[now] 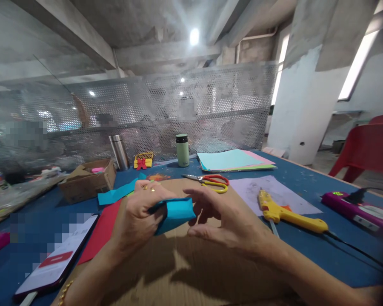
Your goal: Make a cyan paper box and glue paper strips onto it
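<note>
A folded piece of blue paper (178, 212), shaped like a small box or pouch, is held up above the cardboard sheet. My left hand (143, 208) grips it from the left, with some fingers tucked inside its open side. At its right end, my right hand (223, 214) is spread in a loose curve, fingertips close to the paper; whether they touch it I cannot tell. Below both hands lies the brown cardboard (191, 267). Behind my left hand are a blue paper strip (116, 194) and a red paper sheet (98, 231).
Scissors (212, 182) lie behind the hands. A yellow glue gun (290, 217) rests partly on lilac paper (242, 191), near a purple power strip (354, 208). A phone (59, 255), a cardboard box (89, 180), a steel flask (119, 153), a green tumbler (182, 151) and stacked coloured paper (232, 160) surround the workspace.
</note>
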The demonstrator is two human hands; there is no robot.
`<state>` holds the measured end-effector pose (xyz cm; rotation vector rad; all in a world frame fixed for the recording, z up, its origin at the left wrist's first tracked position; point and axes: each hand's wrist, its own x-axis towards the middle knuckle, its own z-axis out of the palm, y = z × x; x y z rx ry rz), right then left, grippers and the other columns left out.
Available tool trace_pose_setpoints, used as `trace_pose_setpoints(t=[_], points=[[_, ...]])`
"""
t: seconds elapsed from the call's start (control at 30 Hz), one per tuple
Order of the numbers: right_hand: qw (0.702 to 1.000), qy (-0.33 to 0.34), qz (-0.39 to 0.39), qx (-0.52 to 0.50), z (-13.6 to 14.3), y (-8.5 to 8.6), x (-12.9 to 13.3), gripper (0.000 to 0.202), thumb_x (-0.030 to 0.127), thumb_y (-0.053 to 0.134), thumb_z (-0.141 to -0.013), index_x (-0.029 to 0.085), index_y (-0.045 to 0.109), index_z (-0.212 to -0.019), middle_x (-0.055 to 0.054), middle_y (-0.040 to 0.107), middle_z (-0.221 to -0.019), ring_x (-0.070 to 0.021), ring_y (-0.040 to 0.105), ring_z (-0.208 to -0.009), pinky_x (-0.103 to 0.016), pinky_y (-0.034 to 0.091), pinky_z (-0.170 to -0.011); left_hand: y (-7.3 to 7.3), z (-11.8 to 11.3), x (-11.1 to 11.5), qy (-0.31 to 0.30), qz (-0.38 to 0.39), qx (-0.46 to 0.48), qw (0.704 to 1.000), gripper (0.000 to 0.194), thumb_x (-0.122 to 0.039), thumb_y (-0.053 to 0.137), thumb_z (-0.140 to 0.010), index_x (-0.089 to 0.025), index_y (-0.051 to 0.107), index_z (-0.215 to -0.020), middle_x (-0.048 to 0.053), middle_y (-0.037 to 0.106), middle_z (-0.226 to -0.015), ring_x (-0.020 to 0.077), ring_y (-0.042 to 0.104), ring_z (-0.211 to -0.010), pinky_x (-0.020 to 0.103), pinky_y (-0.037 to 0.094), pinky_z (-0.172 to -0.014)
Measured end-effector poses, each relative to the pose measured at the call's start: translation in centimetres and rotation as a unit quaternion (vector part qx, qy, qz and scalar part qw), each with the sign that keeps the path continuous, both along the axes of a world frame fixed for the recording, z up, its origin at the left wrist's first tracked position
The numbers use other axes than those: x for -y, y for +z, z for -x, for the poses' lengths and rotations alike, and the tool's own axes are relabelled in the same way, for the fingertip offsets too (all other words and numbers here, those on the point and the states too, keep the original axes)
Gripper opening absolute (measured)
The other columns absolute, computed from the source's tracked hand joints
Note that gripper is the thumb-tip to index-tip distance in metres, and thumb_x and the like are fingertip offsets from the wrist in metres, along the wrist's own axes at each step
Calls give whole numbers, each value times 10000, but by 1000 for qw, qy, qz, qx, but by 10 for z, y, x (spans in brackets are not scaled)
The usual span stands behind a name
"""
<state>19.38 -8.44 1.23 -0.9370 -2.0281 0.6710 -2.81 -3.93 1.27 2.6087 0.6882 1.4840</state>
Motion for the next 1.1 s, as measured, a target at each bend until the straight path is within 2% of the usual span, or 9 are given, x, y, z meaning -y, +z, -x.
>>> trace_pose_setpoints(t=[0.17,0.33,0.5,0.7,0.97,1.1], points=[[978,96,109,-150,-3,-3,-5,448,529,592,-946,157,628,-1195,-37,680,-831,-123,653,-677,-271,571,-649,4,4,6,18,-92,22,995,185,-141,586,-951,-267,718,-981,2,742,-886,189,633,-859,394,380,-847],[961,107,161,-197,0,-7,-9,389,478,686,-899,143,633,-1091,-23,697,-779,-108,660,-613,-254,582,-612,3,4,5,16,-128,-5,992,190,-147,583,-960,-273,701,-1039,4,741,-911,181,630,-860,388,373,-841],[955,109,176,-212,2,-7,-9,363,443,737,-865,145,634,-1045,-16,698,-768,-100,661,-619,-237,597,-603,-2,3,3,11,-117,-9,993,180,-164,612,-946,-272,699,-1061,10,748,-928,188,643,-872,386,380,-842],[959,105,189,-181,3,-5,-8,417,495,739,-843,145,634,-1043,-28,698,-779,-110,656,-644,-242,590,-602,-1,3,3,38,-118,-31,992,232,-205,575,-976,-327,721,-1108,-15,755,-887,178,633,-828,393,324,-835],[964,88,178,-175,4,-4,-7,444,506,724,-852,149,636,-1099,5,658,-734,-88,625,-580,-217,564,-564,3,-1,8,32,-106,-36,993,171,-275,577,-988,-317,742,-1000,-25,743,-840,176,612,-793,399,277,-825],[963,105,178,-172,2,-6,-9,392,488,732,-850,153,645,-1033,3,656,-765,-94,632,-601,-231,583,-572,2,-2,9,23,-96,-44,994,154,-348,595,-981,-322,746,-999,-26,741,-842,176,611,-791,400,278,-815]])
